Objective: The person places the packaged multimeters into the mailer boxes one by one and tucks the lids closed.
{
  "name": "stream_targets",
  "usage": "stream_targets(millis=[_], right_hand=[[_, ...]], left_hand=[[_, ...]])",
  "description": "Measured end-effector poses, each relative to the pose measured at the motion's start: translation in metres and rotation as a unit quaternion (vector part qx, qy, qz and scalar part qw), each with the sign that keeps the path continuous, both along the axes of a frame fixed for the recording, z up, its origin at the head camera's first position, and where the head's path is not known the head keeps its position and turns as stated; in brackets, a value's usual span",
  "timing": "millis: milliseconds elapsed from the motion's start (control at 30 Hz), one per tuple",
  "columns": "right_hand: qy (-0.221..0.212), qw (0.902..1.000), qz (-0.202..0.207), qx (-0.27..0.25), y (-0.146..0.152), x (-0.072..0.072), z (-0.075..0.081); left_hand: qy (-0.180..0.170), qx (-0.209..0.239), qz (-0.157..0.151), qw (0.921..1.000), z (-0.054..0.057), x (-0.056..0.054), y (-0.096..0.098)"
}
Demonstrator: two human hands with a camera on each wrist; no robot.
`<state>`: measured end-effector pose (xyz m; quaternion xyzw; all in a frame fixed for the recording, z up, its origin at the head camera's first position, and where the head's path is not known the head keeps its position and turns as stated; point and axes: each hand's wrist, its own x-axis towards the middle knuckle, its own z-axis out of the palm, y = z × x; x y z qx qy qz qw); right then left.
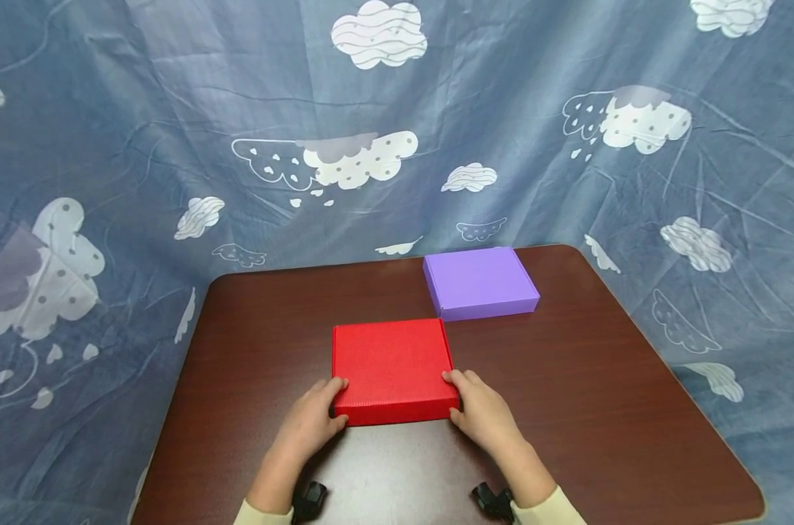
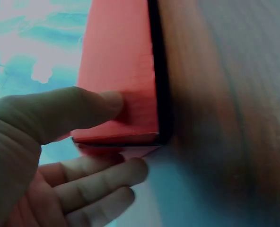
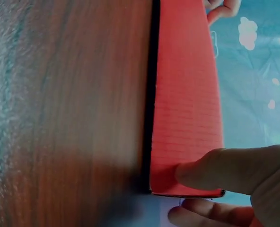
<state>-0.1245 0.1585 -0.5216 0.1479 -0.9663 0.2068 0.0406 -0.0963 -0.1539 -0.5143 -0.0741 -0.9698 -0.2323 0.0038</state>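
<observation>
A flat red cardboard box [image 1: 393,364] lies in the middle of the table, its lid closed. My left hand [image 1: 313,419] grips its near left corner. In the left wrist view the thumb [image 2: 95,108] presses the front face while the other fingers [image 2: 100,177] bend round the side. At the near right corner my right hand [image 1: 485,410] holds the box the same way. The right wrist view has that thumb [image 3: 211,170] on the front face and fingers [image 3: 208,213] at the side. A dark gap shows along the box's lower front edge in both wrist views.
Behind the red box and to its right lies a closed purple box [image 1: 482,281], its near left corner close to the red box's far right corner. The brown wooden table [image 1: 265,313] has rounded far corners. A blue curtain with white clouds [image 1: 344,95] hangs behind it.
</observation>
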Motion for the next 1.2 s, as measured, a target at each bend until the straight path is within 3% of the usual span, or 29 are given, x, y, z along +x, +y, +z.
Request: stream_targets(millis=[433,533,733,833,1000,1200], right_hand=[[0.084,0.9965,0.006,-0.001,0.001,-0.012,-0.008],[0.073,0.9973,0.005,0.002,0.0,-0.011,-0.007],[0.02,0.9991,0.024,0.027,-0.006,-0.007,0.001],[0.011,0.9987,0.039,0.03,-0.012,-0.008,0.004],[0.017,0.9985,0.041,0.033,-0.024,-0.017,0.009],[0.024,0.9985,0.025,0.044,-0.038,-0.039,0.014]], left_hand=[[0.102,-0.025,-0.011,0.9944,-0.014,-0.004,-0.008],[0.091,-0.027,-0.005,0.9955,-0.012,-0.002,-0.008],[0.02,-0.048,0.007,0.9986,-0.001,0.003,-0.01],[0.003,-0.059,0.019,0.9981,0.005,0.002,-0.014],[-0.005,-0.062,0.034,0.9975,0.01,-0.007,-0.021],[-0.01,-0.068,0.032,0.9971,0.016,-0.022,-0.024]])
